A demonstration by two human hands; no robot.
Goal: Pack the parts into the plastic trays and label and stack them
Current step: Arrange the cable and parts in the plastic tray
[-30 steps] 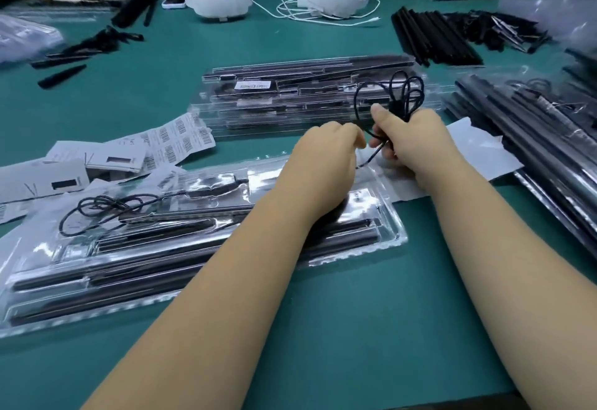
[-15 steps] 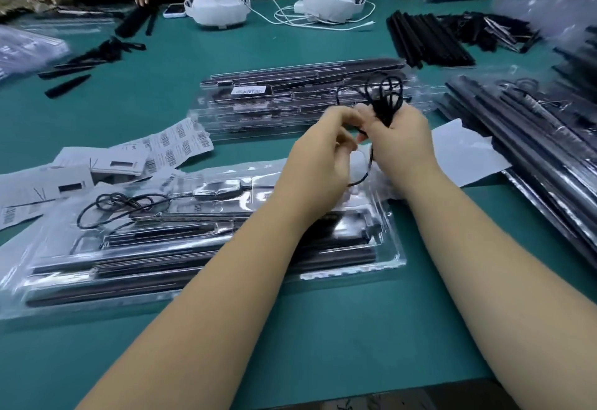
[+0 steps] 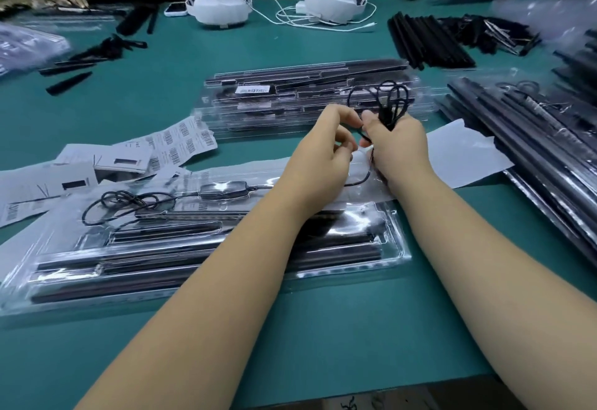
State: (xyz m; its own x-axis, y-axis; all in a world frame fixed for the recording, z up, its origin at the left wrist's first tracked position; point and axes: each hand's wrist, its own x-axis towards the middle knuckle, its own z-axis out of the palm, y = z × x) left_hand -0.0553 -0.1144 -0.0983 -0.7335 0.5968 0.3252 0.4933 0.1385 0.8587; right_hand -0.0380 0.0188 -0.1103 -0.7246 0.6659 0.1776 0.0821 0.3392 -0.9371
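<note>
The near strip of the green table (image 3: 371, 338) lay bare up to its front edge, while the filled plastic tray (image 3: 397, 248) sat under both forearms. The right hand (image 3: 399, 147) gripped the looped black cable (image 3: 389, 99) above the tray's far right end. The left hand (image 3: 323, 157), touching it, pinched the cable's loose end.

Teal table (image 3: 323, 329), blk cable (image 3: 392, 99), barcoded wht labels (image 3: 181, 143).

Nearest tray (image 3: 392, 241) lies before the tray stack (image 3: 290, 109), label sheets (image 3: 181, 141) to its left.
</note>
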